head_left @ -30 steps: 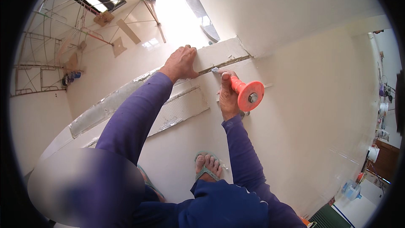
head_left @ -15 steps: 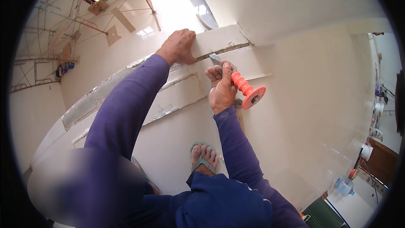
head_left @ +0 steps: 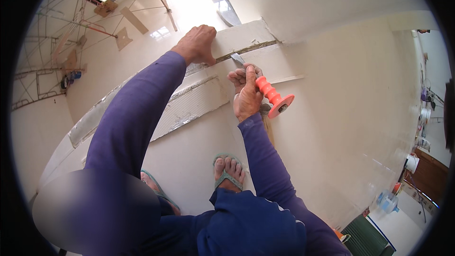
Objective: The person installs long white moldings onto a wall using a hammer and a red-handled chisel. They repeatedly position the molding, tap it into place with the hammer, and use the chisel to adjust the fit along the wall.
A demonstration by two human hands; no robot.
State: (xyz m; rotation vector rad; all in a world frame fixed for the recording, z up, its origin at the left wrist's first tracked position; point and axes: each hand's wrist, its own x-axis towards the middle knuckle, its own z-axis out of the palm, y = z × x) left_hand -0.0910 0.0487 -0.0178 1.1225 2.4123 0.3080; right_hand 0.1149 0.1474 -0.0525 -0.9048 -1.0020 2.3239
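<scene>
A: Entry. The left hand point(head_left: 196, 43) lies flat on the far pale rectangular tile piece point(head_left: 241, 36) that stands along the base of the cream wall point(head_left: 332, 0). The fingers are curled over its upper edge, closed on it; the likely reason is to steady the piece against the wall.

B: And the right hand point(head_left: 246, 97)?

A: Wrapped shut around the steel chisel with the ribbed orange plastic grip and round hand guard point(head_left: 270, 95). The guard end points near and right; the flat metal tip point(head_left: 237, 59) points far and left, into the dark joint just below the held tile piece. The shallow angle suggests the tip is meant to run along the seam rather than into the face.

B: Surroundings?

A: A strip of bare grey ridged mortar bed point(head_left: 185, 109) shows to the left of the right hand, between the forearms in long purple sleeves point(head_left: 137, 114). The person's foot in a green flip-flop sandal point(head_left: 228, 173) rests on the glossy cream floor tile point(head_left: 341, 114), near the body. Far left, metal scaffold bars point(head_left: 42, 71). At the near right edge, a green ribbed crate point(head_left: 367, 239) and a clear plastic bottle point(head_left: 386, 201); details there are too small to tell.
</scene>
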